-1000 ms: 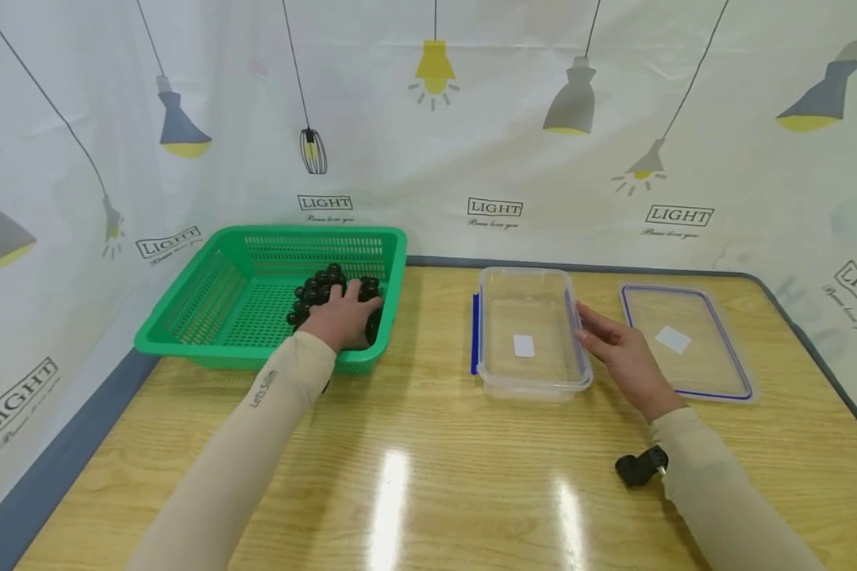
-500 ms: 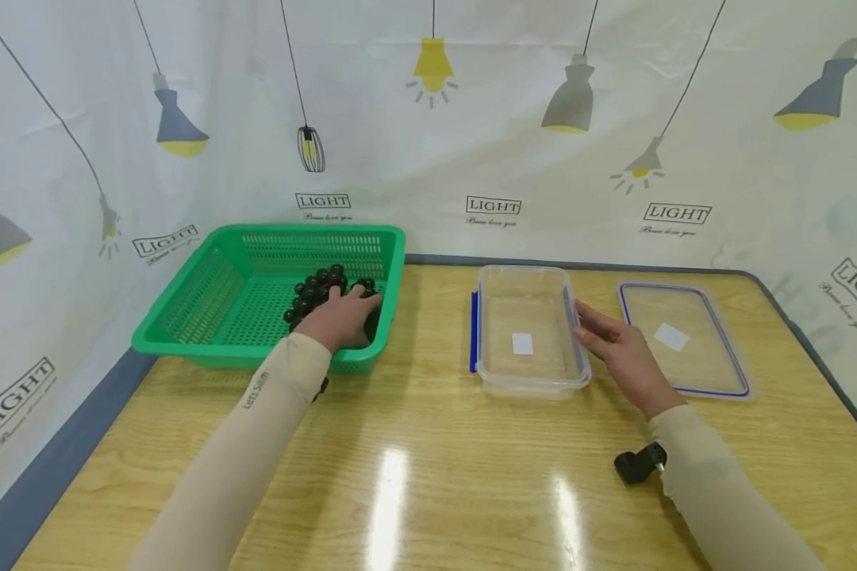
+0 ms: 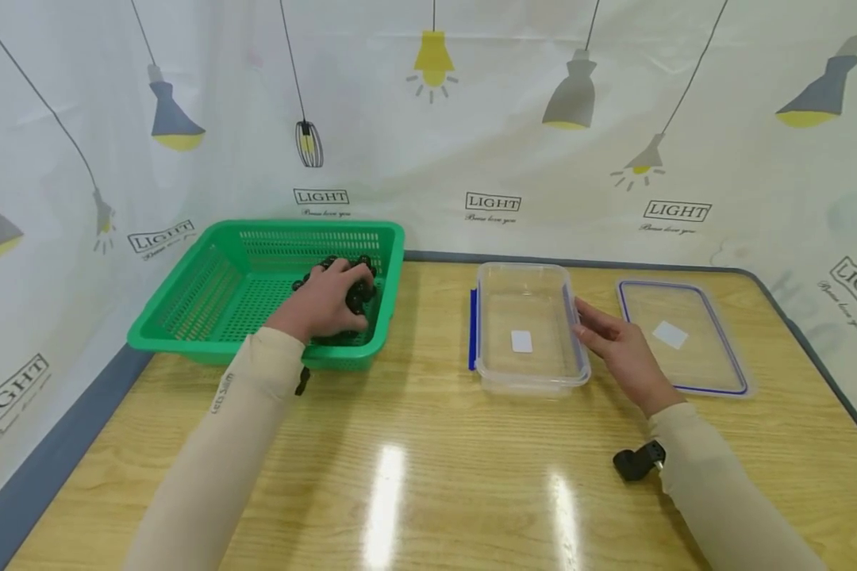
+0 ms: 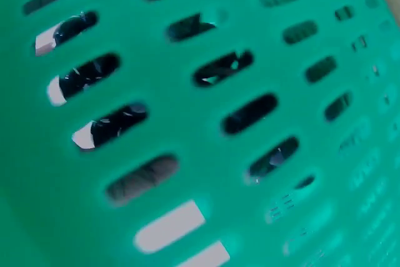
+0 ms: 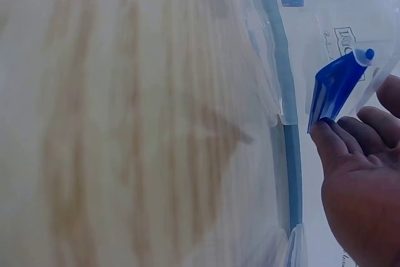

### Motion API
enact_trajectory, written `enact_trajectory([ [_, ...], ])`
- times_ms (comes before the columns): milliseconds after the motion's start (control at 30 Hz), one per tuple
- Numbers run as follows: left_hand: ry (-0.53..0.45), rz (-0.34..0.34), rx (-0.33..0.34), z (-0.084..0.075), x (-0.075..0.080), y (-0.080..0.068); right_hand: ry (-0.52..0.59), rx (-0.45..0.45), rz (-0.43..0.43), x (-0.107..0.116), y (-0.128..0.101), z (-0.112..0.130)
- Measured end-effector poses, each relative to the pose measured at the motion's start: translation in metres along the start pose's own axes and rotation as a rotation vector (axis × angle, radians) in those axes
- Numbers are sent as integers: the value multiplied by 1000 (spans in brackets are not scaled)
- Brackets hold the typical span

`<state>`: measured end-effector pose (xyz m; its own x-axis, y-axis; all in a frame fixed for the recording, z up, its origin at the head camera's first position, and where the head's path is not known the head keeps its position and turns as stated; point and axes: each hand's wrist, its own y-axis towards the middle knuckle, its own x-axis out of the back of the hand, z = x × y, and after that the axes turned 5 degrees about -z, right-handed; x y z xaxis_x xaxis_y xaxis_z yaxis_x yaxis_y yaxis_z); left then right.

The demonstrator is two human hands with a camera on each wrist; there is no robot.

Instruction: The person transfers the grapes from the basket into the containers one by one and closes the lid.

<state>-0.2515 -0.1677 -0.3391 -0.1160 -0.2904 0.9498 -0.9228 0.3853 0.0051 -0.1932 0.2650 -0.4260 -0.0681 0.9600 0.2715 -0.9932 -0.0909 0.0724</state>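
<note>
A bunch of dark, shiny grapes [image 3: 360, 296] lies at the right end of the green slotted basket [image 3: 143, 337]. My left hand [image 3: 321, 303] reaches over the near rim and grips the grapes between curled fingers and thumb; the palm hides part of the bunch. In the left wrist view, the basket wall [image 4: 206, 136] fills the picture, with dark glossy patches behind its slots. My right hand [image 3: 632, 361] rests its fingertips at the right side of a clear plastic container [image 3: 532, 381]. The right wrist view has the fingers [image 5: 329, 142] touching the container's blue latch flap [image 5: 340, 82].
A clear lid [image 3: 710, 377] with a blue seal lies on the wooden table [image 3: 457, 476], right of the container. The container's other blue flap [image 3: 474, 329] hangs on its left side. A printed curtain [image 3: 371, 95] stands behind the table.
My left hand has drawn slightly back and up, its fingers now bent round grapes that it had lain over before. The right hand stays at the container.
</note>
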Motion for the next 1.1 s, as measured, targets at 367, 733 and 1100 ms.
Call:
enact_trajectory([
  [367,-171,-44,28,8,18,0,-21,-8,12,1,-2,0],
  [733,-226,-44,43,9,22,-1,-9,2,6,0,-1,0],
  [1100,-167,-81,29,7,21,2,13,1,1,0,0,-2],
])
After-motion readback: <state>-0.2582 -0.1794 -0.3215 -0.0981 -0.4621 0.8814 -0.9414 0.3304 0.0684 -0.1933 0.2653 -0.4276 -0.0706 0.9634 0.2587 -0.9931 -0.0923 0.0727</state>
